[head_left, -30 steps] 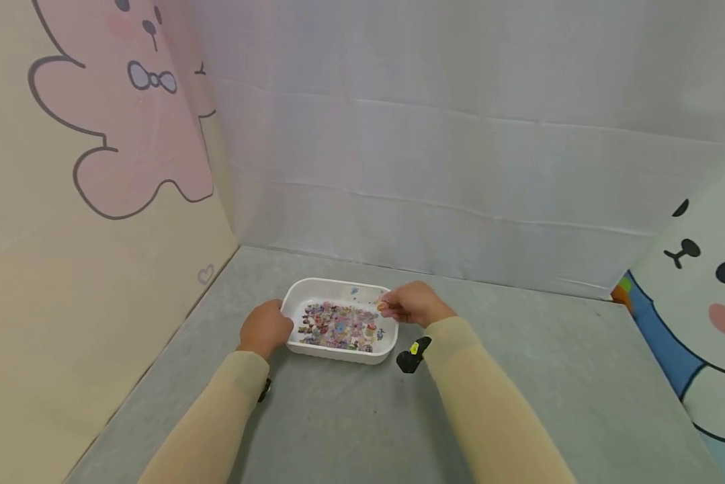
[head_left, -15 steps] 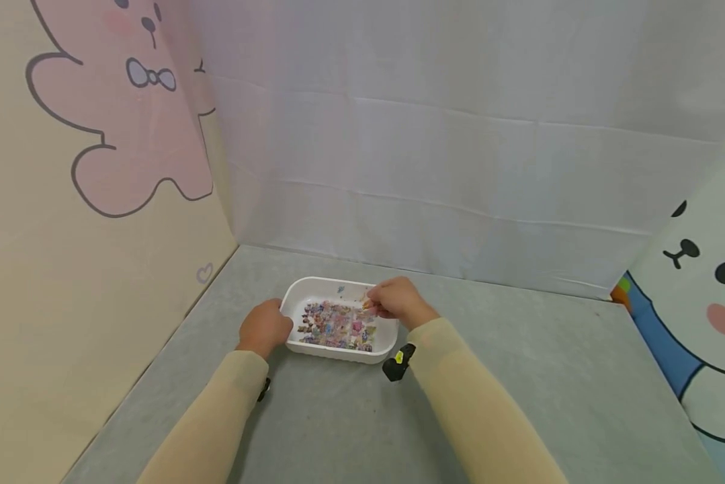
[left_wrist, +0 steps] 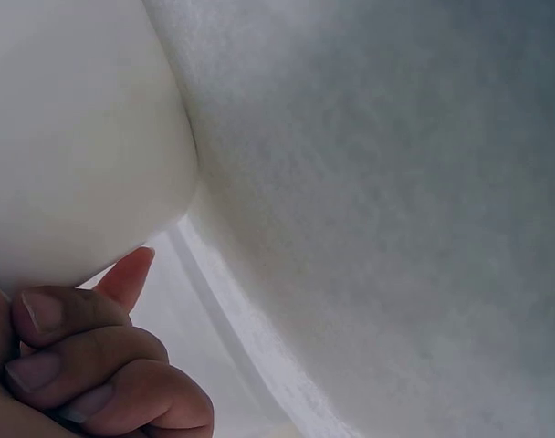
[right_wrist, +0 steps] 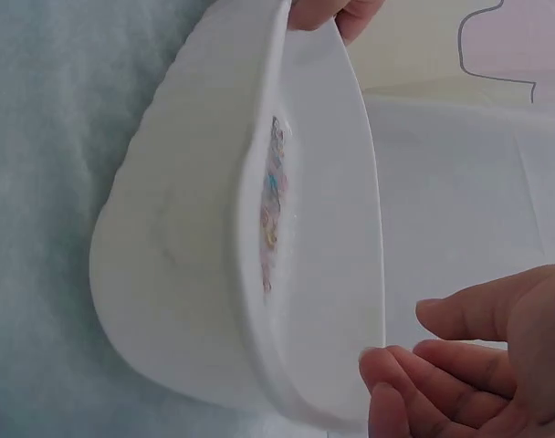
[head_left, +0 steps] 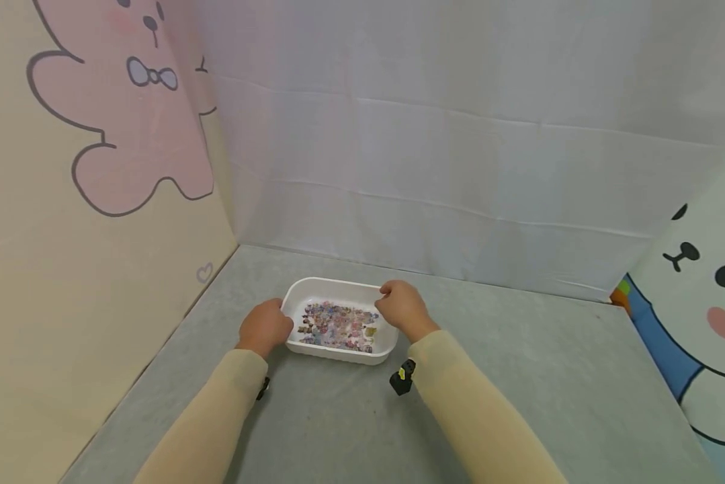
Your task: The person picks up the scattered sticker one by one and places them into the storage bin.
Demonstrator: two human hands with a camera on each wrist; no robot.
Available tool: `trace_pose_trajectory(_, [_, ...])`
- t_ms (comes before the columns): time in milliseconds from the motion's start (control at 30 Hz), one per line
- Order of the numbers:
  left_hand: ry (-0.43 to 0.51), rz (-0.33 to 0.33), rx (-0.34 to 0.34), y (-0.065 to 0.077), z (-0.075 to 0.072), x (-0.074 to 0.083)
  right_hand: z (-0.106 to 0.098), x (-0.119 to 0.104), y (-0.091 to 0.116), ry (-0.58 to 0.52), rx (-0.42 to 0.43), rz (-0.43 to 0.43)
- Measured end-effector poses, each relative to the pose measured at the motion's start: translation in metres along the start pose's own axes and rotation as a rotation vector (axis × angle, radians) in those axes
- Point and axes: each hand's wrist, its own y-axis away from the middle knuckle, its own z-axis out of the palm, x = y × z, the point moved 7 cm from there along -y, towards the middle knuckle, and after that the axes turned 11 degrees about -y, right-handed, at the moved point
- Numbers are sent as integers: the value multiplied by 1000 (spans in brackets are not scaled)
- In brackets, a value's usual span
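Note:
A white, round-cornered plastic tray (head_left: 344, 353) rests on the grey table. Many tiny multicoloured pieces (head_left: 335, 325) lie spread over its floor, pink and purple for the most part. My left hand (head_left: 265, 328) grips the tray's left end; in the left wrist view its fingers (left_wrist: 118, 360) are curled beside the white wall. At the far right corner is my right hand (head_left: 403, 310), which hides part of the rim. Seen from the right wrist, its thumb stands apart from the loosely bent fingers (right_wrist: 433, 388), a fingertip right at the rim, with nothing visible between them.
The grey tabletop (head_left: 556, 376) extends around the tray. A white curtain (head_left: 459, 168) hangs behind it. On the left is a cream wall (head_left: 96, 282) with a pink bear drawing, and a printed bear panel (head_left: 707, 323) stands at the right.
My right hand moved left over the tray, then back toward its far right corner. The small coloured bits seen at its fingers and against the far wall no longer show there. Left hand and tray stayed put.

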Motion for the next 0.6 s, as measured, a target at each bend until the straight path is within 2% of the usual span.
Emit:
trace_pose_trajectory(167, [-10, 11, -16, -2, 2, -1, -15, 10, 6, -12, 36, 40])
trace_pose_trajectory(367, [-27, 15, -21, -1, 0, -6, -26, 19, 14, -30, 52, 36])
trace_pose_trajectory(600, [-41, 55, -15, 5, -8, -13, -46, 33, 26, -22, 71, 35])
